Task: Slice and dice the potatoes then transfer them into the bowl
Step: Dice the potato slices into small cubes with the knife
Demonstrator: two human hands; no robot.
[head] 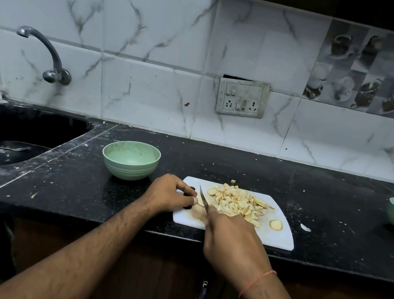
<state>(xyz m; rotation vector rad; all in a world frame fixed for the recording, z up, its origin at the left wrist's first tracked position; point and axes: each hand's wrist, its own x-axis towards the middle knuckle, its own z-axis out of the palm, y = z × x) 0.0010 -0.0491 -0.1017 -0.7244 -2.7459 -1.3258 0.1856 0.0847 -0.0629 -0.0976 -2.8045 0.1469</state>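
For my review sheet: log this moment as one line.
stage: dicing | right hand: grips knife | left hand: holds potato slice | board: diced pile | bowl: empty

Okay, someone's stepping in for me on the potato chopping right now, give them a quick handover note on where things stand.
Right hand grips the knife, blade down on the cutting board. Left hand holds a potato piece beside the blade with curled fingers.
Done: most of the potato lies diced in a pile on the board.
Left: one round slice sits apart by the board's right edge, uncut; finish the held piece too. The green bowl behind the board's left end looks empty, so nothing is transferred yet.
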